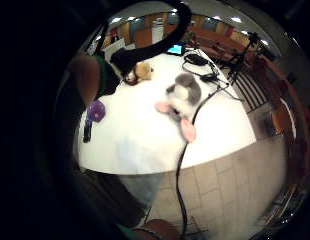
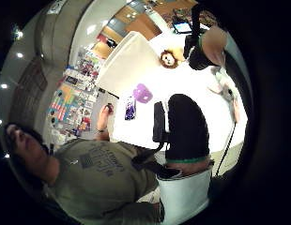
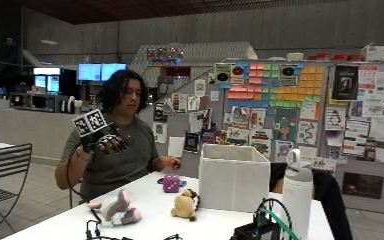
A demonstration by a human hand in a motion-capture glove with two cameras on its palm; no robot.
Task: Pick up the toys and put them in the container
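Plush grey-and-pink mouse toy [image 3: 117, 210] lay at seven o'clock from the white fabric container [image 3: 234, 177]; black-gloved right hand [image 3: 105, 142] was raised, fingers loosely curled, empty.

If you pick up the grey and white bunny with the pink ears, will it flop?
Probably. The grey and white plush bunny lies slumped on the white table, its long pink ears splayed flat in the palm view, so they would likely dangle. Being stuffed fabric, it looks light, squashy and unlikely to roll or break.

Person [image 3: 115, 150]: olive-grey printed T-shirt; black glove on right hand [image 3: 109, 143]
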